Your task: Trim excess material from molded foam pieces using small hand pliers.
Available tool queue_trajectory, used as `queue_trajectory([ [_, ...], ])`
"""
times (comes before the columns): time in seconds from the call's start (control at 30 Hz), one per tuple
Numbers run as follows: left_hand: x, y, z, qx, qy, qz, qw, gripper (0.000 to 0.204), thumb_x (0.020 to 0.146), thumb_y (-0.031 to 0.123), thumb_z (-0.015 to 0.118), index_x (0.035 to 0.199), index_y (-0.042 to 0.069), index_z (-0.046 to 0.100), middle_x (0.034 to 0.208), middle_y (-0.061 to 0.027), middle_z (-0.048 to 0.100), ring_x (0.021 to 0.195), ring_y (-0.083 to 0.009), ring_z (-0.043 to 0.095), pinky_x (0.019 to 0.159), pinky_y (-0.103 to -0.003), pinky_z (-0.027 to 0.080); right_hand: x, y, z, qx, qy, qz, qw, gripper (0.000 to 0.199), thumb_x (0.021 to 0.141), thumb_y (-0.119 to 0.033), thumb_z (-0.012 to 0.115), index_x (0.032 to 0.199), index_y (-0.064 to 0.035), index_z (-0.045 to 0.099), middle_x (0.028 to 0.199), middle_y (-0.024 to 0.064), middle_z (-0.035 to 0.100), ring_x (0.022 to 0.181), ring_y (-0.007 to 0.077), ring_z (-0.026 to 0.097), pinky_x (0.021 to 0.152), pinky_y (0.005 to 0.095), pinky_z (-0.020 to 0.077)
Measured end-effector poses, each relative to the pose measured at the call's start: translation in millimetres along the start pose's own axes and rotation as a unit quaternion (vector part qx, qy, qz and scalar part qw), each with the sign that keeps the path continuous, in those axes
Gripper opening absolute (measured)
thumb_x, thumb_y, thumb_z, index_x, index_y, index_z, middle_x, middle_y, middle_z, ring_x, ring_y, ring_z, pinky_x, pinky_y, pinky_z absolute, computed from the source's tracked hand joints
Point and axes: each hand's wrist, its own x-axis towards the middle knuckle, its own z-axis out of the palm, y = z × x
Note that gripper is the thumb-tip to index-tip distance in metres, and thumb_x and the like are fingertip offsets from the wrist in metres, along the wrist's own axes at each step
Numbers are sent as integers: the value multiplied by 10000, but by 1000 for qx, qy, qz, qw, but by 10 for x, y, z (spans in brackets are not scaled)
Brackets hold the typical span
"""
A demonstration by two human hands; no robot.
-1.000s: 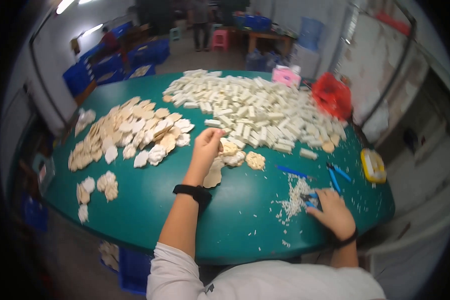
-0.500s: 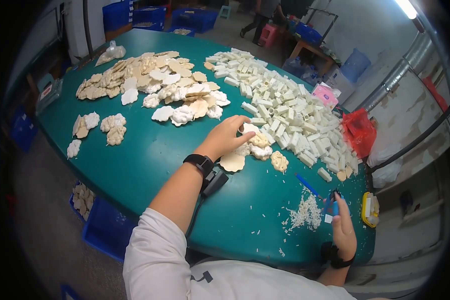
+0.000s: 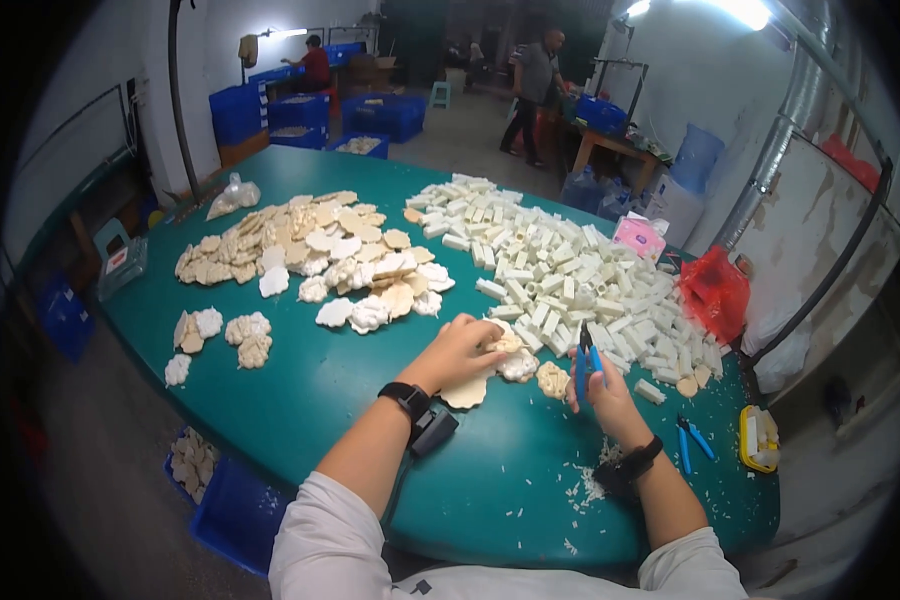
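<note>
My left hand [image 3: 460,352] rests at the small group of cream and white scalloped pieces in the middle of the table. Its curled fingers close on the edge of a cream scalloped piece [image 3: 508,340]; the fingertips are partly hidden. Under that hand lies a flat beige scalloped piece [image 3: 465,393]. To its right is another knobbly cream piece [image 3: 553,380]. My right hand [image 3: 610,402] is closed around blue-handled nippers [image 3: 588,365], their dark jaws pointing up. A second pair of blue nippers [image 3: 692,440] lies on the table, apart from the hand.
A large heap of white rectangular blocks [image 3: 560,270] covers the back right. Scalloped pieces [image 3: 310,250] are piled at the back left. White scraps [image 3: 585,485] lie below my right wrist. A yellow box [image 3: 758,440] and red bag [image 3: 715,295] are rightward. Other people stand beyond the table.
My right hand has moved left and away from me, lifting nippers upright beside the pieces. The left hand stays at the same group. The view has tilted up, showing more of the room.
</note>
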Motion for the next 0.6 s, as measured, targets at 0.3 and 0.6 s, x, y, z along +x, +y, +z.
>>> queue_trajectory([
  [0.3,132,286,146,-559,75,-128,816,320,1077,350,516,1204,56,521,918,-108,688,761,-183,681,651,-269,507,77,363,-234,54,-10,31,998,692,1008,-563,549,1420,-14,463,1133,19,569,893,108,546,828,276,488],
  [0.6,200,315,32,-606,-142,-247,743,370,969,276,710,1222,74,533,917,-95,692,767,-182,707,605,-268,512,118,204,-163,-129,-88,-19,988,612,1022,-482,587,1433,-35,515,1263,92,540,1164,202,549,1010,340,450],
])
